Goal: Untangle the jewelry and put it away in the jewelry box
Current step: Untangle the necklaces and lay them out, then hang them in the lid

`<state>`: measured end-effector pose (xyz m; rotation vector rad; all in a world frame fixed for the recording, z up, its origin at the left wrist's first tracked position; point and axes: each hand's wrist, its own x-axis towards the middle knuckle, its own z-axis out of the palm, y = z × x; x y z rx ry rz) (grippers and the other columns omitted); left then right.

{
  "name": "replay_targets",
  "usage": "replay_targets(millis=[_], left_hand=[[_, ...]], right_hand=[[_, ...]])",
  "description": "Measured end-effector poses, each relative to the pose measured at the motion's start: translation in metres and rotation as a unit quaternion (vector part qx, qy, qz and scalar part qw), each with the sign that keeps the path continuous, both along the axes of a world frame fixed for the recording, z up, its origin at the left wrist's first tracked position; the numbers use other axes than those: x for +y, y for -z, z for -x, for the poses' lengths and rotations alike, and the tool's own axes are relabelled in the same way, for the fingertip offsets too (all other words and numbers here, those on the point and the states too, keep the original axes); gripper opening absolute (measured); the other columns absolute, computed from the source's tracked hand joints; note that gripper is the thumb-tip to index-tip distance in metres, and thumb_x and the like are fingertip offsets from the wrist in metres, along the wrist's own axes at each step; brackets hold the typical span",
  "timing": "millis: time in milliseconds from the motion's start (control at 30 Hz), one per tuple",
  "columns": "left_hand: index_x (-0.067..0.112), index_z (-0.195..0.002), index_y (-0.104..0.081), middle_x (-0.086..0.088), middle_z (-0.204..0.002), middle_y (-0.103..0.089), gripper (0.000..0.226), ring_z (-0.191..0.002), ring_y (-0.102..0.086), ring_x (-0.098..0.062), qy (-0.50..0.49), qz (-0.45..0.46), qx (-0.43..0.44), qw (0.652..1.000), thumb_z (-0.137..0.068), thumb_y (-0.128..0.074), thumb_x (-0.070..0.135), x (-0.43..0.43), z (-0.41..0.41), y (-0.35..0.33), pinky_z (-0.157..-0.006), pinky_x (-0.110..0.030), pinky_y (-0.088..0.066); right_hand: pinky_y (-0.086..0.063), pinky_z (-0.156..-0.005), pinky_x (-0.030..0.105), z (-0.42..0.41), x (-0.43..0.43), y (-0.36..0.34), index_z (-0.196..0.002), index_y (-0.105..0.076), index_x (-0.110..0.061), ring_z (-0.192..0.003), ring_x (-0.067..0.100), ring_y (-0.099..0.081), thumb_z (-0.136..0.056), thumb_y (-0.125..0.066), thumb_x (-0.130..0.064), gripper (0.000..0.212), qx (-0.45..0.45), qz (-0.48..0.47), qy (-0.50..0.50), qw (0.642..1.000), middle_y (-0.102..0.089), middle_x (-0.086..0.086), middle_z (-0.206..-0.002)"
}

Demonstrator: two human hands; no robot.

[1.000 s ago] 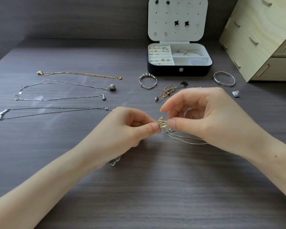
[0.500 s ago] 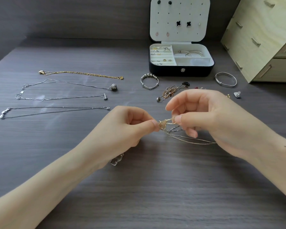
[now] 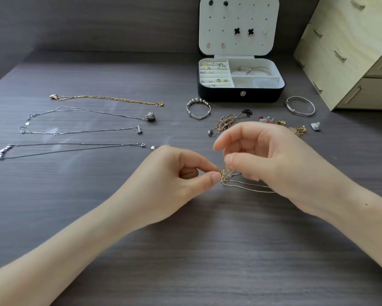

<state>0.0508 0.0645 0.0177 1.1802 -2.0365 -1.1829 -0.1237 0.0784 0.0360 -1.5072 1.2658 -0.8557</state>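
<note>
Grey table [image 3: 185,257], four straight necklaces [image 3: 106,98], one box [image 3: 218,94]

Both bare forearms reach in from the bottom corners and meet near the middle. The left hand [image 3: 172,180] pinches a tangled chain [image 3: 225,176] between thumb and forefinger (the other fingers curl under). The right hand [image 3: 271,160], knuckles up, pinches the same chain just beside it, forefinger raised and bent.

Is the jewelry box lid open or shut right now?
Open. The lid of the jewelry box stands upright, and rings and a bangle lie exposed inside.
</note>
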Motion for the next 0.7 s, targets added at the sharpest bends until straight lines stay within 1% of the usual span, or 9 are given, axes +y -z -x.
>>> replay_targets(millis=[100, 167, 233, 300, 367, 433, 567, 633, 700], left_hand=[[0.021, -0.076, -0.072, 0.006, -0.041, -0.024, 0.01, -0.041, -0.024, -0.009, 0.018, 0.037, -0.01, 0.999, -0.084, -0.066, 0.02, 0.0, 0.001, 0.003, -0.043, -0.012, -0.021], [0.019, -0.077, -0.072, 0.006, -0.042, -0.026, 0.009, -0.041, -0.026, -0.008, 0.028, 0.077, -0.027, 0.996, -0.084, -0.066, 0.018, 0.001, 0.002, 0.005, -0.044, -0.011, -0.023], [0.021, -0.076, -0.071, 0.006, -0.043, -0.03, 0.01, -0.042, -0.03, -0.007, 0.023, 0.126, -0.042, 0.991, -0.084, -0.067, 0.018, 0.001, 0.003, 0.009, -0.045, -0.01, -0.025], [0.025, -0.074, -0.069, 0.007, -0.046, -0.033, 0.01, -0.044, -0.032, -0.006, 0.002, 0.179, -0.058, 0.982, -0.083, -0.065, 0.024, 0.0, 0.001, 0.013, -0.047, -0.009, -0.026], [0.026, -0.074, -0.067, 0.008, -0.045, -0.033, 0.01, -0.045, -0.035, -0.004, -0.022, 0.226, -0.083, 0.97, -0.081, -0.06, 0.026, -0.002, -0.001, 0.017, -0.048, -0.01, -0.028], [0.027, -0.076, -0.065, 0.01, -0.043, -0.029, 0.009, -0.044, -0.034, -0.002, -0.042, 0.257, -0.093, 0.961, -0.081, -0.058, 0.028, -0.002, -0.002, 0.018, -0.047, -0.011, -0.027], [0.029, -0.079, -0.063, 0.013, -0.045, -0.02, 0.011, -0.044, -0.03, 0.001, -0.047, 0.282, -0.063, 0.956, -0.083, -0.053, 0.032, -0.002, -0.002, 0.017, -0.048, -0.008, -0.022], [0.028, -0.079, -0.062, 0.012, -0.047, -0.02, 0.01, -0.046, -0.028, -0.002, -0.053, 0.287, -0.049, 0.955, -0.083, -0.054, 0.031, -0.002, -0.002, 0.015, -0.048, -0.008, -0.022], [0.027, -0.078, -0.063, 0.01, -0.049, -0.021, 0.011, -0.048, -0.027, -0.005, -0.061, 0.287, -0.047, 0.955, -0.083, -0.055, 0.031, -0.002, -0.002, 0.014, -0.048, -0.008, -0.022]], right_hand=[[-0.046, -0.063, 0.03, 0.0, 0.001, -0.001, -0.088, -0.066, -0.02, -0.064, 0.01, -0.054, -0.08, -0.061, 0.004, 0.026, 0.037, 0.051, -0.003, 0.998, -0.061, -0.006, -0.068], [-0.047, -0.065, 0.028, 0.0, 0.0, 0.001, -0.088, -0.066, -0.021, -0.064, 0.009, -0.055, -0.079, -0.062, 0.003, 0.026, 0.049, 0.051, 0.005, 0.997, -0.062, -0.006, -0.068], [-0.044, -0.059, 0.021, 0.0, -0.002, 0.003, -0.087, -0.066, -0.02, -0.061, 0.009, -0.053, -0.078, -0.061, 0.004, 0.026, 0.06, 0.035, 0.017, 0.997, -0.061, -0.006, -0.065], [-0.04, -0.049, 0.016, 0.001, -0.003, 0.003, -0.085, -0.065, -0.02, -0.057, 0.01, -0.051, -0.078, -0.059, 0.005, 0.026, 0.06, 0.001, 0.034, 0.998, -0.061, -0.005, -0.062], [-0.036, -0.044, 0.016, 0.003, -0.004, 0.003, -0.084, -0.065, -0.02, -0.053, 0.011, -0.048, -0.079, -0.058, 0.003, 0.025, 0.069, -0.031, 0.048, 0.996, -0.061, -0.005, -0.06], [-0.035, -0.043, 0.018, 0.005, -0.005, 0.002, -0.083, -0.065, -0.021, -0.053, 0.012, -0.046, -0.079, -0.058, 0.001, 0.023, 0.083, -0.05, 0.054, 0.994, -0.06, -0.005, -0.061], [-0.031, -0.045, 0.023, 0.007, -0.004, -0.001, -0.082, -0.067, -0.019, -0.051, 0.013, -0.043, -0.079, -0.057, 0.003, 0.024, 0.061, -0.07, 0.044, 0.995, -0.059, -0.002, -0.062], [-0.03, -0.043, 0.022, 0.008, -0.004, -0.003, -0.081, -0.067, -0.017, -0.045, 0.009, -0.039, -0.079, -0.054, 0.007, 0.027, 0.039, -0.093, 0.037, 0.994, -0.058, 0.0, -0.063], [-0.03, -0.041, 0.019, 0.009, -0.005, -0.005, -0.082, -0.067, -0.015, -0.043, 0.007, -0.038, -0.078, -0.053, 0.008, 0.028, 0.026, -0.118, 0.015, 0.993, -0.057, 0.002, -0.066]])
